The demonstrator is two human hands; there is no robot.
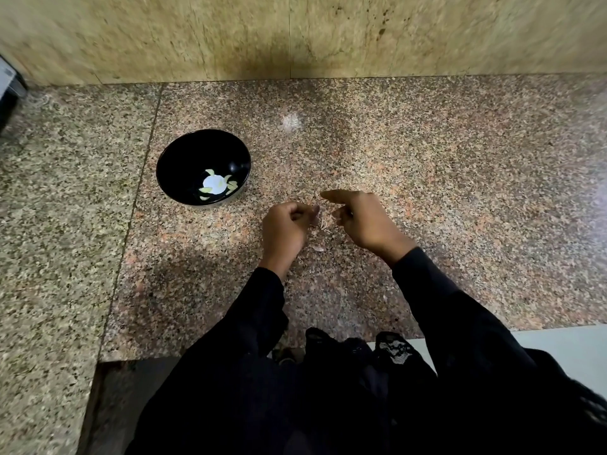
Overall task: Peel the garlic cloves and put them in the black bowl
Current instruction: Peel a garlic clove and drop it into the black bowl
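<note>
A black bowl (pixel 184 159) stands on the granite counter at the left, with several pale peeled cloves (pixel 205 189) lying in its bottom. To its right, my left hand (pixel 284 229) is curled and pinches a garlic clove (pixel 315 211) at its fingertips. A thin white skin (pixel 324 224) hangs just under the clove. My right hand (pixel 359 218) faces it closely. Its index finger points straight left above the clove and its other fingers are curled. Whether it pinches any skin is hidden. One unpeeled clove (pixel 319 248) lies on the counter below the hands.
The granite counter (pixel 427 178) ends at a stone wall (pixel 295 37) behind. A seam runs down the counter just left of the bowl. A dark object (pixel 10 93) sits at the far left edge. My black sleeves cover the near edge.
</note>
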